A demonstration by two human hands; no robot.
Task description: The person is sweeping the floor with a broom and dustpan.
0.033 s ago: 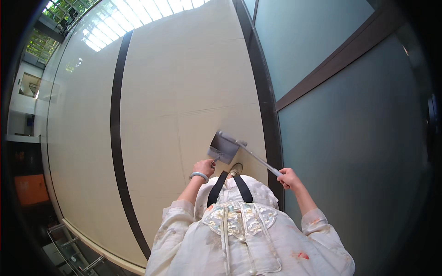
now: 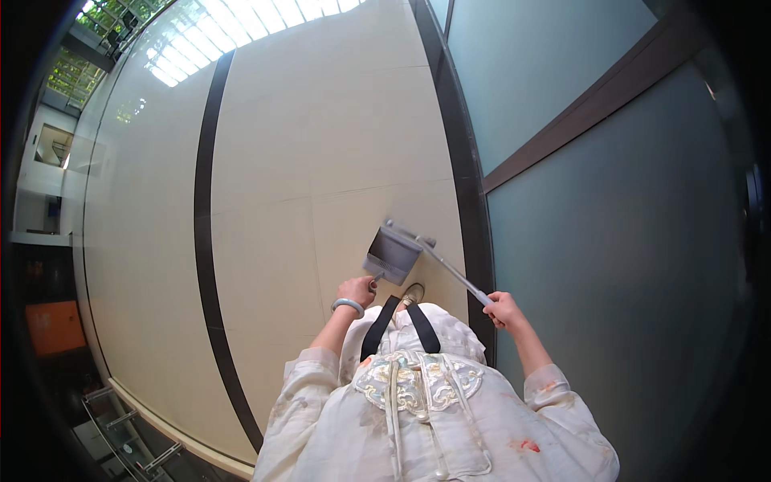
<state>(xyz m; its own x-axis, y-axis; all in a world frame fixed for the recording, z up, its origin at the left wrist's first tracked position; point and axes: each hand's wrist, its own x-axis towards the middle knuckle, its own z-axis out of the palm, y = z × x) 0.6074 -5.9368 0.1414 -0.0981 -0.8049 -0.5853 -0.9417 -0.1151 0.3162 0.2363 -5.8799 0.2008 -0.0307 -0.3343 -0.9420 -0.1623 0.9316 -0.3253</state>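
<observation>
The left hand [image 2: 356, 292] wraps around the handle of a grey dustpan [image 2: 401, 261] just ahead of a shoe [image 2: 413, 293]; the right hand [image 2: 499, 310] grips a grey broom [image 2: 454, 275], its head along the pan's far edge, over pale floor [image 2: 265, 161].

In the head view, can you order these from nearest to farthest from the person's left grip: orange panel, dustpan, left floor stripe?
1. Dustpan, held by the left grip.
2. Left floor stripe, dark, off to the left.
3. Orange panel, at the far left.
</observation>
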